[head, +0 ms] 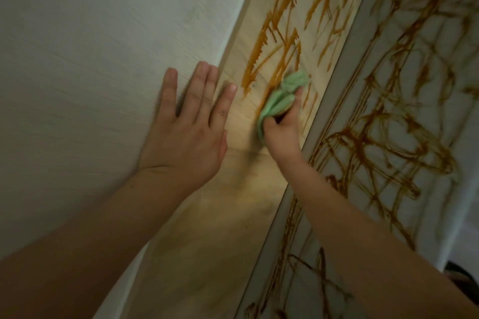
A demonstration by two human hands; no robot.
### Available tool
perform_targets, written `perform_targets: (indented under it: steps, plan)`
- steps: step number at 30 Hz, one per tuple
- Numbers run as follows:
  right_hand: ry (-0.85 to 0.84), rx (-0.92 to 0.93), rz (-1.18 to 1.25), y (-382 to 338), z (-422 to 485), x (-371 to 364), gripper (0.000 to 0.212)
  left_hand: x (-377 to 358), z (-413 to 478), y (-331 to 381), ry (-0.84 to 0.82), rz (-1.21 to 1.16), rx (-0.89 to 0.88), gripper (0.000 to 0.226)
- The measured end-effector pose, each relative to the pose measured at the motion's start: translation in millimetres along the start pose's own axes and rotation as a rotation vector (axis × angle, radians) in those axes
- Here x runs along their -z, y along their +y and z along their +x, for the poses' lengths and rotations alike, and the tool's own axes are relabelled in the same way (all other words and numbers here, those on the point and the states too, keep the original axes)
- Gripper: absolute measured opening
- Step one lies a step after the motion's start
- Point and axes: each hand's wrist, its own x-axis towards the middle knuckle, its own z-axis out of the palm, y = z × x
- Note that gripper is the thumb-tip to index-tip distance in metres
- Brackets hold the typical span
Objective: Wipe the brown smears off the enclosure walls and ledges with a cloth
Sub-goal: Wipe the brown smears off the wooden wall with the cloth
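One view only: a wide-angle camera worn on the head. It looks forward at close range onto a pale wooden panel (pixel 228 202), rolled so that the panel runs diagonally; a white textured wall (pixel 77 59) fills the left half.

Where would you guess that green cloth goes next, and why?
Probably a short push upward: the right hand grips the crumpled green cloth on the pale wooden panel, which looks wiped below it, while brown smears streak it just above. The left hand rests flat on the white wall.
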Motion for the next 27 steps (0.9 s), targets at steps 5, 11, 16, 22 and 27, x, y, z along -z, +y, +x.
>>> perform_targets:
  steps: [5, 11, 16, 22, 27]
  plan:
    - [-0.025, 0.428, -0.146, -8.8, -20.6, -12.8, 0.074, -0.9, -1.6, 0.0, 0.020, -0.005, -0.007, 0.073]
    - [0.166, -0.232, -0.146, 27.5, 37.8, 11.2, 0.057, -1.7, 0.6, 1.3, -0.001, 0.001, 0.015, 0.074]
    - [-0.025, 0.241, -0.155, 2.7, -16.5, -17.1, 0.034, -1.1, 0.4, 0.5, -0.003, 0.004, -0.005, 0.069]
    - [0.035, 0.316, -0.284, -34.7, 35.2, 0.2, 0.046, -3.1, -0.5, -0.2, 0.019, -0.012, -0.002, 0.069]
    - [-0.064, 0.289, -0.287, -44.1, 13.0, 0.4, 0.054, -5.4, -0.5, 1.0, 0.042, -0.011, 0.009, 0.069]
